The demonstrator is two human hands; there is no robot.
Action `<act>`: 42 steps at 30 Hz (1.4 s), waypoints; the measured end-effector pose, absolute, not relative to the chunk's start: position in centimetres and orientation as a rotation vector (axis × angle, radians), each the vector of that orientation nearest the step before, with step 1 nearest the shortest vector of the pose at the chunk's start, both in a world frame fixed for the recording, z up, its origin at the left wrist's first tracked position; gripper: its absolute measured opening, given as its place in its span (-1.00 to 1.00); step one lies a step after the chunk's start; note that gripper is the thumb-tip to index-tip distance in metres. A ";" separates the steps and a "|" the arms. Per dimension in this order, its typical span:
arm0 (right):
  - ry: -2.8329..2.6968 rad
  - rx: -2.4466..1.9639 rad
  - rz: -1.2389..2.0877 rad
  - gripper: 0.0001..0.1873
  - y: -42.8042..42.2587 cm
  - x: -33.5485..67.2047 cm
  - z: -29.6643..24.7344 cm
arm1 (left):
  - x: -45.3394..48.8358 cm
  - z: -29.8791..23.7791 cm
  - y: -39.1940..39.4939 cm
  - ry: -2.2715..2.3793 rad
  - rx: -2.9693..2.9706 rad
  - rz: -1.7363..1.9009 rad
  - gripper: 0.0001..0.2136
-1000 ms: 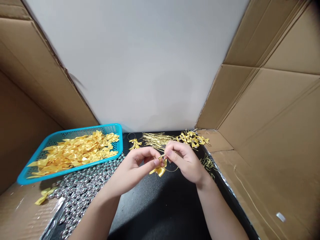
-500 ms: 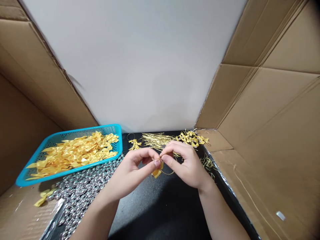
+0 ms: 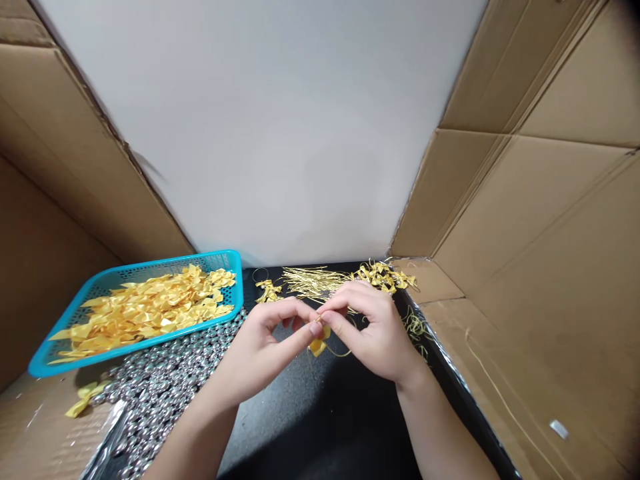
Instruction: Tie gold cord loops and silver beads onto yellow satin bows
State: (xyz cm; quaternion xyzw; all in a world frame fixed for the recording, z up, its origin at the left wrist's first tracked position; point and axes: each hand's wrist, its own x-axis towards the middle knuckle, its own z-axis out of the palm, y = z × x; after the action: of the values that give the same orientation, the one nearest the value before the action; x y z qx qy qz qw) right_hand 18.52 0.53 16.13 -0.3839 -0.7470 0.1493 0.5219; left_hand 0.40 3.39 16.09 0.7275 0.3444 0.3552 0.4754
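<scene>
- At far left, a blue basket [image 3: 37,363] (perforated along its sides) holds a heap of yellow bows [image 3: 155,307].
- Just in front of the basket, one loose bow [image 3: 86,399] lies on cardboard, close to the edge of the beads.
- Silver beads [image 3: 165,380] spread beside the basket, reaching to the left forearm.
- Beyond the left hand, a small bow cluster [image 3: 269,291] lies on the black tabletop [image 3: 310,420], a thin loop next to it.
- The left hand [image 3: 273,343] has thumb and forefinger pinched together on a gold cord [image 3: 343,355].
- Behind the hands, straight gold strands [image 3: 313,281] lie in a loose bundle.
- The gold bow [image 3: 317,347] hangs just under the meeting fingertips, above the tabletop (partly hidden by the fingers); the cord curves out to its right.
- The right hand [image 3: 373,337] pinches the cord between thumb and forefinger, its tips right beside the left ones.
- Past it sits a pile of corded bows [image 3: 383,275].
- Nearer, a cord tangle [image 3: 415,325] lies by the right wrist.
- At far right, a small white scrap [image 3: 559,429] rests on cardboard.
</scene>
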 end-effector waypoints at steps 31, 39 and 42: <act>-1.855 -0.971 0.212 -0.83 1.0 19.3 15.8 | -1.4 15.3 5.5 0.624 1.253 0.796 -0.69; -2.005 -0.995 0.137 -0.84 1.7 19.3 15.1 | -2.3 16.0 5.3 0.475 1.155 0.965 -0.59; -2.025 -0.997 0.147 -0.84 1.9 19.2 14.9 | -2.2 16.2 5.4 0.477 1.139 1.066 -0.67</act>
State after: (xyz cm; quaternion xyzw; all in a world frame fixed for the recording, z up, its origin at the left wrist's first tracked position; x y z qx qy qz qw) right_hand 19.25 1.90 14.93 -0.3989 -0.8100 0.0589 0.4258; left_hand -2.15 5.37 16.22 0.5083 0.2129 0.4758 0.6855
